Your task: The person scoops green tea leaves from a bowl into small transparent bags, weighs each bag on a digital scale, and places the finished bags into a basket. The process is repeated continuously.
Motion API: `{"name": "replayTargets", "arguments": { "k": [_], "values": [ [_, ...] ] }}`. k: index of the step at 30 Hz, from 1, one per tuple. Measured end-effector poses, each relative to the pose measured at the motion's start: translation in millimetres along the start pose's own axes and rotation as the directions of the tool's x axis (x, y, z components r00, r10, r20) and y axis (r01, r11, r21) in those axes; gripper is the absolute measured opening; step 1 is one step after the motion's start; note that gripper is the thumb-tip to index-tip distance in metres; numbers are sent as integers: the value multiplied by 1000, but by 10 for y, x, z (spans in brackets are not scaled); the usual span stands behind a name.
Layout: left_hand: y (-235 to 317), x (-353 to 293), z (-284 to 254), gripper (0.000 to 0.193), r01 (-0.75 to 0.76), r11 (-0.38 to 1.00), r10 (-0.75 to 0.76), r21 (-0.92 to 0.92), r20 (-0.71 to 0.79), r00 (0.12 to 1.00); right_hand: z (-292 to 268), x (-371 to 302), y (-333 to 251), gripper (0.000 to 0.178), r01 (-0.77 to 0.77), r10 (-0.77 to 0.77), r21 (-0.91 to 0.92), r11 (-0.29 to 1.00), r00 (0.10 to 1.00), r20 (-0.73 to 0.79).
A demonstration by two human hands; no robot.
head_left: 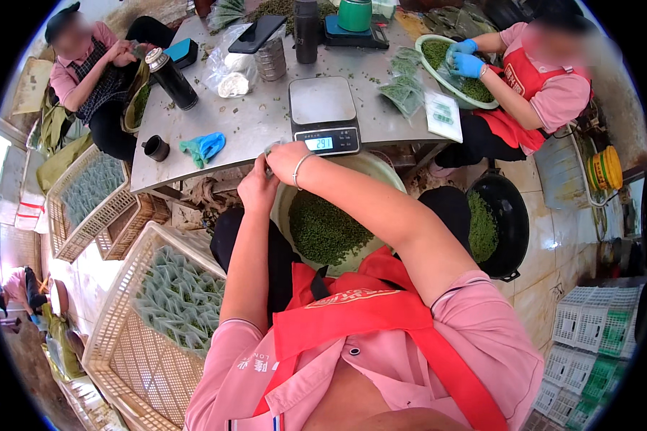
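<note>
My left hand [257, 187] and my right hand [287, 160] meet just in front of the table edge, left of a digital scale [322, 102]. Both are closed, fingertips pinched together. A bit of something pale and greyish shows at the fingers, too small to name. The scale's plate is bare and its display is lit. Below my hands, between my knees, a pale round basin [386, 174] holds a heap of small green berries [327, 230] that look like green peppercorns.
Bags of green berries [180, 298] fill part of a plastic crate [111, 337] at left. A black tub [514, 230] stands right. On the table lie a thermos [171, 79], blue glove [203, 147] and flat bags [404, 82]. Two co-workers sit across; one wears blue gloves [466, 63].
</note>
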State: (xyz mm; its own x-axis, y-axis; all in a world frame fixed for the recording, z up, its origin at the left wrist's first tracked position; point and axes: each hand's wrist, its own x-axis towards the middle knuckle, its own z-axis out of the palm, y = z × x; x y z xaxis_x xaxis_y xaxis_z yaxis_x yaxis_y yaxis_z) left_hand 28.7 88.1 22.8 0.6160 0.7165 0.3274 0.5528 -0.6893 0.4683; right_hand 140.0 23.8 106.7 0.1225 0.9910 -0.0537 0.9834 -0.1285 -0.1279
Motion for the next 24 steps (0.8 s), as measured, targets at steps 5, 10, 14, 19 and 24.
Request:
{"name": "replayTargets", "arguments": {
  "k": [5, 10, 14, 19, 24],
  "values": [
    [-29, -26, 16, 48, 31, 999, -31, -21, -31, 999, -185, -208, -182, 19, 41, -41, 39, 998, 999, -8],
    [34, -16, 128, 47, -228, 974, 228, 15, -105, 968, 254, -102, 69, 22, -32, 31, 14, 999, 994, 109],
    [33, -61, 32, 45, -37, 997, 37, -64, -7, 999, 117, -367, 242, 25, 216, -164, 359, 908, 972, -169],
    [-72, -15, 87, 50, 236, 813, -266, -533, 21, 964, -221, -1005, 861, 23, 3, 553, 829, 559, 744, -375],
    [-23, -7, 91, 56, 249, 723, -268, -644, 70, 961, 161, -932, 2323, 30, -331, 697, 622, 710, 457, -552]
  ]
}}
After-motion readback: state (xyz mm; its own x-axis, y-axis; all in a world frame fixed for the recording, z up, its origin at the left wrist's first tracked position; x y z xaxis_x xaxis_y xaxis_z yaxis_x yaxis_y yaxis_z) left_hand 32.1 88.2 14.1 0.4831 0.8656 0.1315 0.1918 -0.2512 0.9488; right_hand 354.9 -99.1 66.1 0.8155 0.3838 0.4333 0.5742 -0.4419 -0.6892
